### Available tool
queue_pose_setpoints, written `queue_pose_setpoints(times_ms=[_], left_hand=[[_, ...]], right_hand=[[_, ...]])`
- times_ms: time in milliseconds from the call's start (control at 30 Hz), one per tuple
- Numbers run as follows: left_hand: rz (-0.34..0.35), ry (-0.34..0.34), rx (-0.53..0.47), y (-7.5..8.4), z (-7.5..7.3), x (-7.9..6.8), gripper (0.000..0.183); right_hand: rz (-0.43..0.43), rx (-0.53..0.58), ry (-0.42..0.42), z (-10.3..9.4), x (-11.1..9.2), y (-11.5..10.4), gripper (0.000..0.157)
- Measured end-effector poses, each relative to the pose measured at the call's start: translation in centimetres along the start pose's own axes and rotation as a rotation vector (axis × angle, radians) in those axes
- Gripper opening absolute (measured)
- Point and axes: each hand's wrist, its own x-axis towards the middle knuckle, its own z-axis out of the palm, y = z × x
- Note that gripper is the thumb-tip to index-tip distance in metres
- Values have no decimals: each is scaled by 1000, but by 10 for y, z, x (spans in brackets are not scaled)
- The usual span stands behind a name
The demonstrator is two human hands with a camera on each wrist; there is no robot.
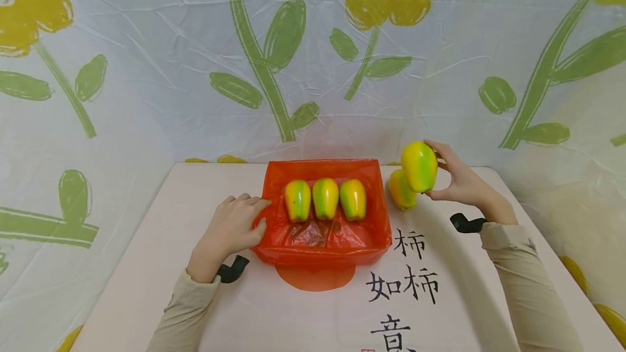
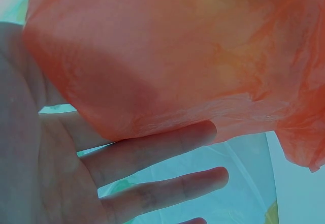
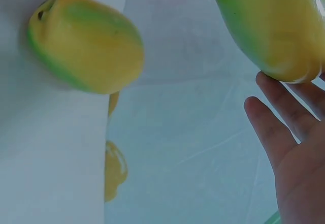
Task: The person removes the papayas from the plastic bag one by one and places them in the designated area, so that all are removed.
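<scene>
My right hand [image 1: 462, 178] holds a yellow-green mango-like fruit [image 1: 419, 167] in the air, thumb below and fingers behind it. The right wrist view shows this held fruit [image 3: 277, 26] at the upper right, partly cut off. Below it, a similar fruit [image 1: 402, 193] lies on the table beside a red plastic bag [image 1: 323, 256]. The bag stands wide open like a box, with three such fruits [image 1: 325, 198] in a row inside. My left hand [image 1: 235, 224] is at the bag's left side. In the left wrist view its straight fingers [image 2: 152, 150] touch the red plastic.
A pale table mat [image 1: 161, 265] bears black brush characters [image 1: 411, 281] and a round red print [image 1: 315, 278] in front of the bag. Behind the table hangs a white cloth [image 1: 161, 96] with yellow flowers and green leaves. Black straps [image 1: 232, 269] sit at both wrists.
</scene>
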Motion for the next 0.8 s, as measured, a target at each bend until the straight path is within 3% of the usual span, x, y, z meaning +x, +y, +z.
queue_pose_setpoints(times_ms=[433, 800], left_hand=[[13, 9, 6, -1, 1, 1, 37], [13, 12, 7, -1, 1, 1, 38]], right_hand=[[91, 42, -24, -3, -9, 44, 111], [270, 110, -75, 5, -19, 79, 111]])
